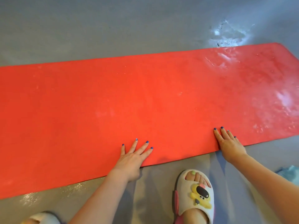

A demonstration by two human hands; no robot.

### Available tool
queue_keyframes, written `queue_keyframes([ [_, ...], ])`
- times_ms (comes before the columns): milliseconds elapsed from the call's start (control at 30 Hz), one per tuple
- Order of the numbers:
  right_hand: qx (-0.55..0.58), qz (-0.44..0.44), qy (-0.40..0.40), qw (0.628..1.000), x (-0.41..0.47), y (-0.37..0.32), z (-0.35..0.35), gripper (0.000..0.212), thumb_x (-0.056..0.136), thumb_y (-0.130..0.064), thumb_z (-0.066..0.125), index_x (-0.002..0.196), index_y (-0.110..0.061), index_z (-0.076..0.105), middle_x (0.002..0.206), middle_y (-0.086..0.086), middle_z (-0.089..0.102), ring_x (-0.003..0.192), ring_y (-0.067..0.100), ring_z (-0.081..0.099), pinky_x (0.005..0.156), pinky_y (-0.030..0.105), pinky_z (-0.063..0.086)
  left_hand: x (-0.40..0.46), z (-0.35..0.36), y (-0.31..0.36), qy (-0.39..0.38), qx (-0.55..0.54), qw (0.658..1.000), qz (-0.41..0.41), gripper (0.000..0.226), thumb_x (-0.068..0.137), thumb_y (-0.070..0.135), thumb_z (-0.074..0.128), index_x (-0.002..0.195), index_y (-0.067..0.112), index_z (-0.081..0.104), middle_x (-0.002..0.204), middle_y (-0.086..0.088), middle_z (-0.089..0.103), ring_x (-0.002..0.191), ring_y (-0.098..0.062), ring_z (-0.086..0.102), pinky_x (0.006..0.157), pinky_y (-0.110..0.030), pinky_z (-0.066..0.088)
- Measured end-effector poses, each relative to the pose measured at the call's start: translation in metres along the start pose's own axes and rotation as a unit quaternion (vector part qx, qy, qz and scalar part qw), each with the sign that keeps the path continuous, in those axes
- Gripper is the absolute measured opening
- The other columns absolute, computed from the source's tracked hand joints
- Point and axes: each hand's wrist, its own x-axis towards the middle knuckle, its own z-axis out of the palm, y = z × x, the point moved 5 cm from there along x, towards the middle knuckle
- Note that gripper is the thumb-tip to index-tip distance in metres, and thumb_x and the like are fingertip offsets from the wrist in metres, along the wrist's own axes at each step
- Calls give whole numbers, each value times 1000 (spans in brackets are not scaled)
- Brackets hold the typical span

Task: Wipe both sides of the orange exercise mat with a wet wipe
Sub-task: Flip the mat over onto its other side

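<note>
A: Where is the mat (145, 97)?

B: It lies flat on the gray floor (97, 29). It goes from the left edge of the view all the way to the right edge.

A: What are the hands doing?

B: Both rest on the near edge of the mat. The left hand (131, 159) lies flat, and its fingers (144, 147) are straight and spread out. The right hand (229, 144) lies flat too, farther right along the same edge.

A: Does either grip hold something?

B: No. Both are wide open with fingers laid on the mat and nothing in them. The heels of both hands hang off the edge over the floor.

A: How does the mat look?

B: It is bright orange. On the right part there are pale, shiny smears. The floor past the far right corner has a shiny patch too.

A: What else is there?

B: A foot in a white slipper (196, 196) stands on the floor, just near the mat, between the two arms. It has a yellow toy shape on top. Another slipper (42, 218) peeks in at the bottom left. Something light blue (291, 172) shows at the right edge, behind the right arm. I cannot tell what it is.
</note>
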Motion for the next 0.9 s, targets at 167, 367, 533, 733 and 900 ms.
queue_keyframes([
  [167,20,-36,-11,999,-43,-10,-14,83,93,-3,39,153,-23,-15,162,2,-11,150,20,-4,120,45,13,-38,-12,18,59,-54,995,-61,73,101,6,41,162,30,8,170,8,-5,157,-17,-6,124,-55,9],
  [367,125,-90,54,987,-108,12,-91,75,88,-2,44,154,-20,15,162,1,13,148,16,16,116,40,23,-99,-93,54,196,-103,972,-83,45,104,13,44,149,15,48,152,-5,48,140,-23,44,112,-30,32],
  [533,183,-84,150,968,-182,60,-175,60,88,-3,41,145,-23,41,148,5,43,134,24,42,104,37,42,-152,-185,119,306,-79,947,-52,36,102,11,48,135,10,63,137,-14,62,129,-30,55,107,-34,38],
  [733,214,-58,245,944,-278,147,-207,58,84,-3,42,136,-28,54,134,3,59,122,29,54,95,44,49,-206,-259,234,412,-56,908,46,33,100,7,50,130,6,66,136,-15,64,130,-29,56,109,-37,39],
  [900,212,-7,283,935,-334,231,-182,56,85,-3,41,133,-28,56,131,1,60,120,28,55,93,43,50,-223,-283,351,435,-75,887,135,36,100,6,48,130,9,67,135,-10,65,130,-28,55,107,-36,40],
])
